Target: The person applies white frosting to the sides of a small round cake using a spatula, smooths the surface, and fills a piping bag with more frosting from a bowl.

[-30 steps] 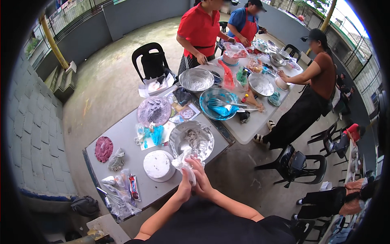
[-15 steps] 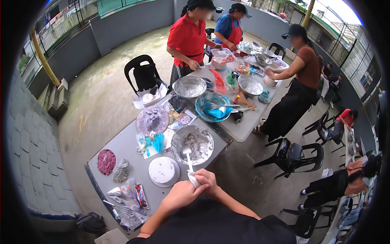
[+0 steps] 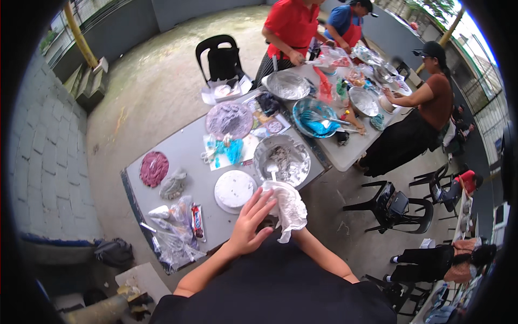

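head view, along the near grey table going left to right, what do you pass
Dark red round patty → crumpled clear plastic bag → white round lid → steel mixing bowl of grey dough, with the white plastic piping bag in the hands just below it.

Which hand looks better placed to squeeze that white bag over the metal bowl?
Probably the right hand: it is wrapped in the white bag beside the metal bowl. The left hand lies open, only touching it.

A crumpled white plastic bag (image 3: 287,208) sits between the left hand (image 3: 249,224) and the wide steel bowl (image 3: 282,160) beyond it on the long grey folding table (image 3: 186,154). A round white lid (image 3: 234,189) lies just left of the bowl, with a dark red round patty (image 3: 154,168) well apart at the table's left end.
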Demonstrator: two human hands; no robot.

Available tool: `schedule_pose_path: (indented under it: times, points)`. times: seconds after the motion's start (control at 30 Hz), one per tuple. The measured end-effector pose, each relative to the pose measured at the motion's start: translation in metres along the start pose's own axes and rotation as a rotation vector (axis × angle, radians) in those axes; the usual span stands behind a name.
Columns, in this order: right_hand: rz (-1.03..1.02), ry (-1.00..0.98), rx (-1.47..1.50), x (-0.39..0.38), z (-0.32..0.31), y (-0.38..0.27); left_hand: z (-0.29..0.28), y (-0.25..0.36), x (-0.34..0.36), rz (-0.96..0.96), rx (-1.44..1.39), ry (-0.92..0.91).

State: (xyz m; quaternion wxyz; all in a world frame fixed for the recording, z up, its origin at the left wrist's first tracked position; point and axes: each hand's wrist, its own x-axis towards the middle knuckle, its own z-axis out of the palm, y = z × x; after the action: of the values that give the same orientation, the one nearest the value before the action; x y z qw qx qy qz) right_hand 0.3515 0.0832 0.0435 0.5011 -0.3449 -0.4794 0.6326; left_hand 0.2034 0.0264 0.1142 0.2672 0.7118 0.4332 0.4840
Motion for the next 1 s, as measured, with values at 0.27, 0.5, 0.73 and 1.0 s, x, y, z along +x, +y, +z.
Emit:
schedule_pose_path:
  times: [0.27,0.5,0.73,1.0]
  points:
    - [0.629,-0.825,-0.142,-0.030,0.060,-0.006,-0.005,-0.032,-0.052,-0.047,0.245,0.448]
    - [0.667,-0.872,0.043,-0.023,0.101,-0.005,-0.036,-0.081,-0.075,-0.015,0.346,0.658]
    - [0.445,-0.854,-0.364,-0.014,0.116,0.029,-0.059,-0.135,-0.096,-0.405,0.397,0.630]
    - [0.321,-0.881,-0.622,-0.018,0.113,0.017,-0.121,-0.231,-0.153,-1.071,0.785,0.136]
